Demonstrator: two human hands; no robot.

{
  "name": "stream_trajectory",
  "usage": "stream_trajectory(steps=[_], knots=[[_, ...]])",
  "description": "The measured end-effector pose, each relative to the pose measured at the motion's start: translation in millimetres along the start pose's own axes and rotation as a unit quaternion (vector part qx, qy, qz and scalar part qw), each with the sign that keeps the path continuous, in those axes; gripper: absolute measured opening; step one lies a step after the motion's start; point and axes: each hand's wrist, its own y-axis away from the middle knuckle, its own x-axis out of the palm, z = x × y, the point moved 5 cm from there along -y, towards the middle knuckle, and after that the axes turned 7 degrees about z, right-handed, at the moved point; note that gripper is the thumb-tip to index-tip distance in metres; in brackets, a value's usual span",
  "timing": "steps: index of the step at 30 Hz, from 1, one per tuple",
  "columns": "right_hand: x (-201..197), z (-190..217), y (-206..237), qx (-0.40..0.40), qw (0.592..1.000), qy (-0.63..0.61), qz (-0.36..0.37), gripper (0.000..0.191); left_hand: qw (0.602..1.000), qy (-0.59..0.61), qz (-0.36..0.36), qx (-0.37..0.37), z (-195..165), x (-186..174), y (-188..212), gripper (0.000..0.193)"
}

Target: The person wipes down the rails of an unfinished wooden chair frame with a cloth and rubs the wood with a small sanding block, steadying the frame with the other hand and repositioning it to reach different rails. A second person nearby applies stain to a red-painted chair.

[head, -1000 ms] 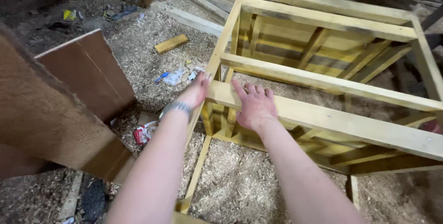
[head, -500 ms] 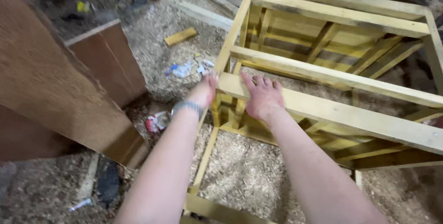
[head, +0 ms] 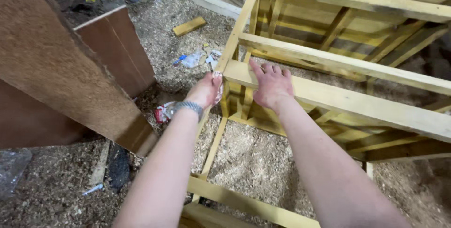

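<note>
Since a second ago the left hand (head: 206, 89) has gripped the frame (head: 338, 98) corner at centre, right hand (head: 270, 84) still pressed flat, fingers spread, on its rail.

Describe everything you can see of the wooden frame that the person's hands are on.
The wooden frame is an open skeleton of pale, rough-sawn yellowish battens: long rails joined by uprights and slanted braces, with no panels. It stands on a sawdust-covered floor, reaching past the picture's right edge. The right hand lies flat on the nearest upper rail; the left hand grips its corner.
</note>
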Motion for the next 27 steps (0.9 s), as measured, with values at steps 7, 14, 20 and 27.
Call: stream_trajectory(steps=[7,14,20,27], knots=[[-1.7,0.4,3.5,-0.004,1.000,0.000,0.016,0.097,0.987,-0.117,0.032,-0.107,-4.2,0.2,88.5,0.055],[2.9,1.5,2.8,0.003,1.000,-0.018,-0.011,0.095,0.986,-0.122,-0.064,-0.096,-26.1,-0.6,73.3,0.042],[-0.4,16.3,23.4,0.001,0.999,-0.025,0.040,0.098,0.987,-0.127,-0.092,-0.017,-27.8,-4.3,39.8,0.043],[11.9,67.1,99.3,-0.007,0.969,-0.240,0.055,0.090,0.999,0.024,-0.020,-0.030,15.0,0.7,55.6,0.049]])
